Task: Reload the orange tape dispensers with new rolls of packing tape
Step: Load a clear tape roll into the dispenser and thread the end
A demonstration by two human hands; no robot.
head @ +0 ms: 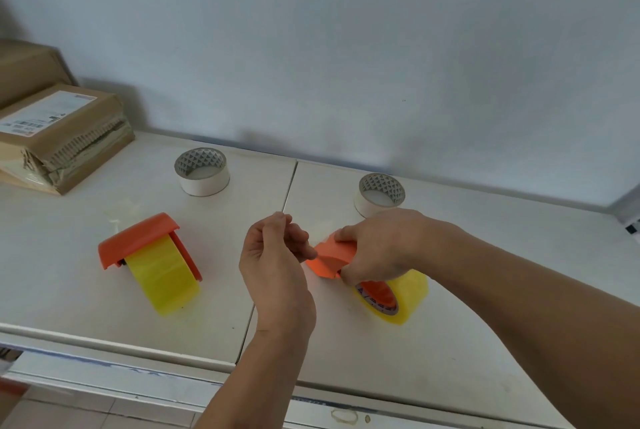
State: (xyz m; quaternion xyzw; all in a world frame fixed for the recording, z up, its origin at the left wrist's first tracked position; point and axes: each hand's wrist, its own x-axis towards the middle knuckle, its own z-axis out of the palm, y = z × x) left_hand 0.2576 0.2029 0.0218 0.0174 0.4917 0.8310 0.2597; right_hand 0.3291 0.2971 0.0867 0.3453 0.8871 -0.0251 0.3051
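Hands meet at the centre of the frame above a white counter [104, 290]. The right hand [374, 248] is clamped over the top of an orange tape dispenser [332, 255], covering most of its body; the yellow tape roll [398, 297] loaded in it sticks out lower right, resting on the counter. The left hand [273, 255] is just beside the dispenser's near edge with thumb and fingertips pinched together, possibly on a clear tape end, though nothing can be made out between them. At centre left a second orange dispenser [138, 238] sits on the counter with its own yellow roll [162, 279], untouched and well apart from both hands. Two white empty cores [202, 172] [379, 193] stand farther back, the right one partly hidden behind the right hand. Taped cardboard parcels [59, 138] are stacked at upper left, cut off by the frame edge.
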